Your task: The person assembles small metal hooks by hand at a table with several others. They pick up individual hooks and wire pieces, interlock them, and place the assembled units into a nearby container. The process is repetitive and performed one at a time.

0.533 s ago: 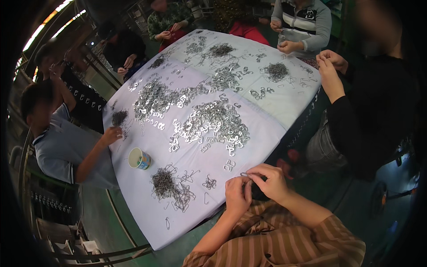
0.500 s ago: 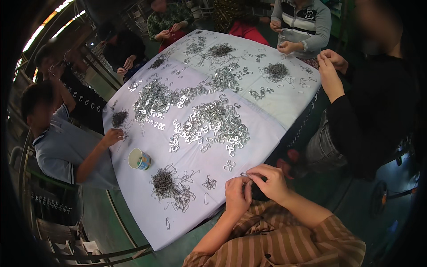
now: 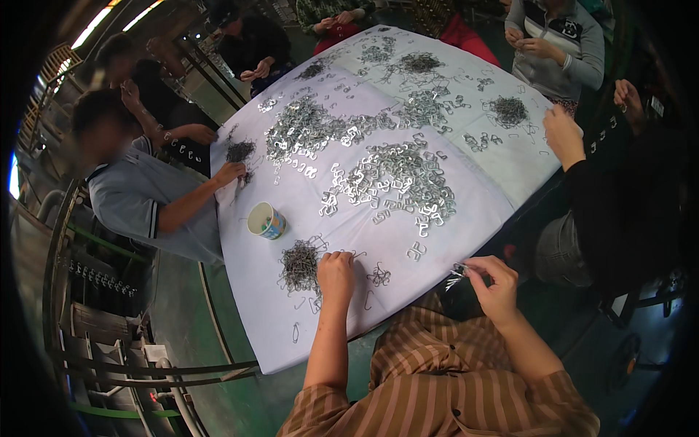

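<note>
**Right hand pinches metal pieces, left hand is at wire hooks**

The right hand (image 3: 497, 284) pinches a small bunch of shiny metal pieces (image 3: 455, 277) by the near edge of the table (image 3: 262, 324). The bunch's long axis slants from the fingertips down and leftward. The left hand (image 3: 336, 278), with bent fingers, is at the right side of the pile of wire hooks (image 3: 298, 266); whether it grips one, I cannot tell. The pieces are probably light, stiff, slightly slippery, not fragile, and best held at one end.
</note>
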Demonstrator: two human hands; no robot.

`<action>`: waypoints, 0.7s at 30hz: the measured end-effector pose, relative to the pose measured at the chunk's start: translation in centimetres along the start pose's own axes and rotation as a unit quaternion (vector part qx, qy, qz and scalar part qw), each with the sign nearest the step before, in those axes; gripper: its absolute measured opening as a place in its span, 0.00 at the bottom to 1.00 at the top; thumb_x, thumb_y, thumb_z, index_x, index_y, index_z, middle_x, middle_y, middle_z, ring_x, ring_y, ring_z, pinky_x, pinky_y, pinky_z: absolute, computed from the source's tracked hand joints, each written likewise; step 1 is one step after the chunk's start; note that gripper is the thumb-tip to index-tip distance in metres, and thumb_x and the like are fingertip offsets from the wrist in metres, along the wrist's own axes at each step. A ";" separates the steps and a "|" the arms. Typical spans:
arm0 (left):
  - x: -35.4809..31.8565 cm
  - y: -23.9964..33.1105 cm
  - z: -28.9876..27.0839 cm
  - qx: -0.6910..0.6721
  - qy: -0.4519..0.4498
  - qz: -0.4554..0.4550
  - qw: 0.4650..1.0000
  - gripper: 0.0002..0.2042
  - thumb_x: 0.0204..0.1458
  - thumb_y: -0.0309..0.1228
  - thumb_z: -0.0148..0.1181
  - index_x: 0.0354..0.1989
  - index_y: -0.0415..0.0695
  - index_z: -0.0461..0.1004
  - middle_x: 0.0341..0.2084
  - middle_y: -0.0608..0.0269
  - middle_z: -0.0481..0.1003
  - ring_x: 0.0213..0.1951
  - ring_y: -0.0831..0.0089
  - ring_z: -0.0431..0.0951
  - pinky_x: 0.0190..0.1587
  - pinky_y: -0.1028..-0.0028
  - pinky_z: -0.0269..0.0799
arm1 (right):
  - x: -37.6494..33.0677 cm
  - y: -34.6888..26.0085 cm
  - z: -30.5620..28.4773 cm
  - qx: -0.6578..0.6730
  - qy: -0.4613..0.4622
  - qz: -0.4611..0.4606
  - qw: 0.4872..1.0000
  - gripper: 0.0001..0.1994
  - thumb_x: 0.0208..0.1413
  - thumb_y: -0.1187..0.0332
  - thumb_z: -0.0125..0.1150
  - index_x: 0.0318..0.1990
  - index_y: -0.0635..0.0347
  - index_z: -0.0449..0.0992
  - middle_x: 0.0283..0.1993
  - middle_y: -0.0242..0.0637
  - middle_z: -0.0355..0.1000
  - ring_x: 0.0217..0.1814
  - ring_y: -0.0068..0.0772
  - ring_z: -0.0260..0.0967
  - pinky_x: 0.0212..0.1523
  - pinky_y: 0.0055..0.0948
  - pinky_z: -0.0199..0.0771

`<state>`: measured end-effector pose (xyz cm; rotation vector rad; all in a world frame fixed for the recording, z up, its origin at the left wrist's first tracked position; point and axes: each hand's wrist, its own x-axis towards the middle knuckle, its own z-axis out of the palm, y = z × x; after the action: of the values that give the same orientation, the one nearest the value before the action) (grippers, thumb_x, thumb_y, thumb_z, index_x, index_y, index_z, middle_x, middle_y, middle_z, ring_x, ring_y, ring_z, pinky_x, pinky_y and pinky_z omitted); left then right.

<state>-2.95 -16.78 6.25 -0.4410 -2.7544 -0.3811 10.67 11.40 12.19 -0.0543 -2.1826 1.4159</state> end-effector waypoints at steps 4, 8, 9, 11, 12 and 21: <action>0.3 -1.0 1.1 0.065 -0.047 0.057 0.995 0.04 0.45 0.27 0.60 0.23 0.41 0.79 0.25 0.57 0.76 0.32 0.58 0.75 0.37 0.63 0.72 | 0.1 0.0 -0.2 -0.004 0.000 -0.003 1.000 0.08 0.48 0.83 0.63 0.37 0.65 0.78 0.31 0.39 0.75 0.30 0.31 0.75 0.32 0.25 0.74; 1.1 -1.4 1.9 0.080 -0.051 0.098 0.991 0.04 0.44 0.27 0.59 0.22 0.41 0.77 0.24 0.58 0.75 0.32 0.59 0.75 0.36 0.62 0.72 | 0.2 0.0 -0.2 -0.008 -0.004 -0.004 1.000 0.09 0.48 0.83 0.63 0.38 0.66 0.78 0.31 0.40 0.76 0.31 0.30 0.76 0.33 0.25 0.75; 1.3 -1.6 1.9 0.077 -0.053 0.107 0.990 0.04 0.43 0.27 0.60 0.21 0.40 0.77 0.23 0.58 0.75 0.32 0.59 0.74 0.36 0.62 0.72 | 0.2 0.0 -0.2 -0.005 -0.005 -0.005 1.000 0.09 0.47 0.83 0.63 0.38 0.66 0.78 0.31 0.40 0.76 0.31 0.30 0.76 0.33 0.25 0.75; 1.7 -1.9 1.6 0.071 -0.052 0.116 0.989 0.04 0.42 0.27 0.60 0.22 0.40 0.77 0.24 0.58 0.76 0.31 0.59 0.75 0.35 0.62 0.72 | 0.2 0.0 0.0 0.002 -0.006 -0.007 1.000 0.09 0.47 0.83 0.63 0.38 0.66 0.78 0.31 0.40 0.76 0.31 0.30 0.76 0.33 0.25 0.75; 2.0 -1.8 1.3 0.066 -0.051 0.124 0.989 0.04 0.42 0.27 0.60 0.23 0.40 0.77 0.24 0.58 0.76 0.31 0.58 0.75 0.35 0.63 0.72 | 0.2 -0.1 0.0 0.003 -0.008 -0.005 1.000 0.09 0.47 0.83 0.63 0.38 0.66 0.78 0.31 0.40 0.76 0.32 0.31 0.77 0.33 0.25 0.75; 1.7 1.6 -1.9 -0.519 -0.131 -0.168 0.828 0.02 0.49 0.19 0.59 0.27 0.38 0.73 0.21 0.67 0.72 0.29 0.80 0.72 0.33 0.77 0.67 | -0.2 0.3 0.3 0.028 -0.030 0.028 0.999 0.11 0.48 0.82 0.63 0.41 0.64 0.77 0.33 0.41 0.77 0.34 0.30 0.77 0.35 0.25 0.76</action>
<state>-3.46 -15.46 8.89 -0.2251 -2.6006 -2.0702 10.67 11.20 11.73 -0.0527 -2.2045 1.5271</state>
